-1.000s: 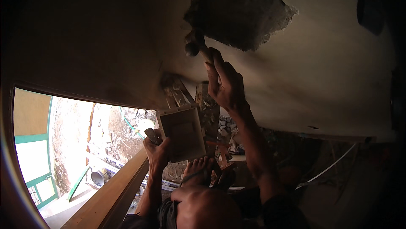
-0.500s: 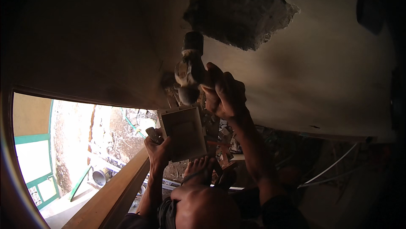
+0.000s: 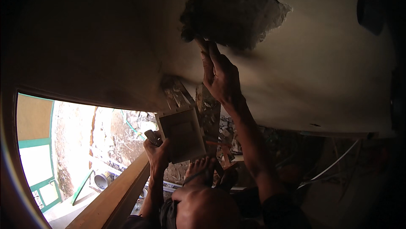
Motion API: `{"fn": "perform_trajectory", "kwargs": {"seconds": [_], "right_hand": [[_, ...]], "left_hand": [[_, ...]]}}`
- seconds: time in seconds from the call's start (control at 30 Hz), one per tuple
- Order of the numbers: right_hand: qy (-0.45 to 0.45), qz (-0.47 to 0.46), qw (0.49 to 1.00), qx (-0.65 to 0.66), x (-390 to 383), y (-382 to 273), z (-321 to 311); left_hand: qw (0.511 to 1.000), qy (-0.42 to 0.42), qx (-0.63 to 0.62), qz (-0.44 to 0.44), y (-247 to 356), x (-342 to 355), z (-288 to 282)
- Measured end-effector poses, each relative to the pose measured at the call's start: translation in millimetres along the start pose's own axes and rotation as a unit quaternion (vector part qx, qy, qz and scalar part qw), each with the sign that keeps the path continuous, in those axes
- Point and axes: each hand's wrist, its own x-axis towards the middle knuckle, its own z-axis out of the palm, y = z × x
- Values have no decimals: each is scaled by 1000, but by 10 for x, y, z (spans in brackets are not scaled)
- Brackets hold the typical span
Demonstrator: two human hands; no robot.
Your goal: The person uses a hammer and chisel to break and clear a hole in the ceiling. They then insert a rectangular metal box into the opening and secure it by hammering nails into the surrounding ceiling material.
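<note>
My right hand (image 3: 220, 76) is raised against a smooth plastered surface (image 3: 105, 51) and grips a small trowel (image 3: 202, 45). The trowel's tip touches the lower left edge of a rough, dark unplastered patch (image 3: 234, 13). My left hand (image 3: 157, 155) holds a square flat board (image 3: 182, 133) by its lower left corner, below the right hand. The board tilts toward me. What lies on the board I cannot tell in the dim light.
A bare foot (image 3: 201, 169) rests just under the board, with rubble behind it. A wooden plank (image 3: 114, 195) runs diagonally at lower left. Far below lie a grey pipe (image 3: 101, 180) and a green-trimmed wall (image 3: 36, 144). A white cable (image 3: 334, 163) hangs at right.
The right hand dropped the trowel toward the board half a second ago, then rose again to the patch's lower edge. The left hand and board stayed nearly still.
</note>
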Motion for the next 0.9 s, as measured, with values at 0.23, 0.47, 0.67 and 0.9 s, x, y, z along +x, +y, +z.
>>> {"fn": "perform_trajectory", "kwargs": {"seconds": [0.23, 0.47, 0.67, 0.9], "right_hand": [[51, -52, 997, -12, -335, 65, -248], [63, -201, 976, -54, -412, 80, -580], [21, -18, 994, -110, -399, 406, -429], [42, -107, 984, -134, -532, 509, -490]], "left_hand": [[1000, -10, 6, -4, -116, 74, -68], [1000, -6, 18, 4, -138, 113, -46], [1000, -10, -6, -16, -31, 42, 14], [999, 8, -13, -29, 3, 34, 17]]}}
